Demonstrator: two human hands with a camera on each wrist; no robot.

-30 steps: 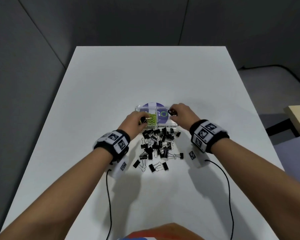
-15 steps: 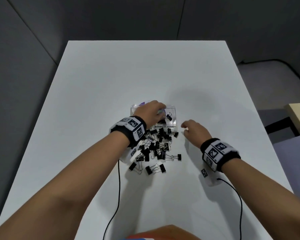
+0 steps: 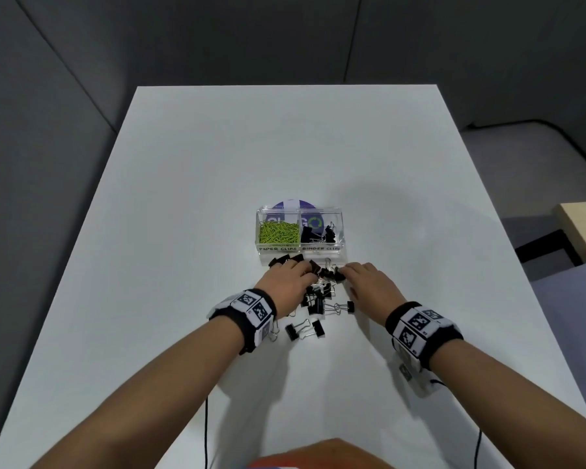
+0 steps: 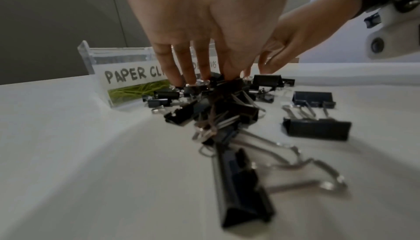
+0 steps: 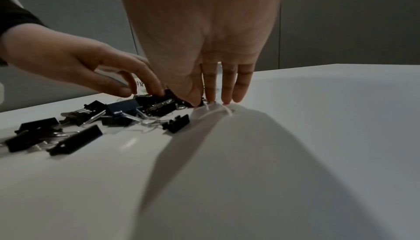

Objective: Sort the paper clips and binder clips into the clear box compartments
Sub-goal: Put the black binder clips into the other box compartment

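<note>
both hands down in the pile now: the left hand [image 3: 286, 282] sits on the loose heap of black binder clips [image 3: 318, 301] on the white tabletop [image 3: 190, 231], fingers [image 4: 188, 68] straight and spread, tips pressing onto the clips, curled round nothing that shows. the right hand [image 3: 369, 280] comes in at the heap's right edge, its thumb and forefinger meeting at a clip there, the other fingers [image 5: 236, 84] straight with tips on the tabletop; whether that clip is truly pinched, cannot tell. just beyond the pile stands the clear box [image 3: 343, 231], two compartments side by side: the left one, marked paper clips, holds the green paper clips [image 3: 278, 231]; the right one, marked binder clips, holds a few black binder clips. more clips lie scattered toward the person, two of them near the left wrist band [image 3: 251, 308], apart from the main heap. a black cable [image 3: 206, 431] runs from that wrist across the tabletop
</note>
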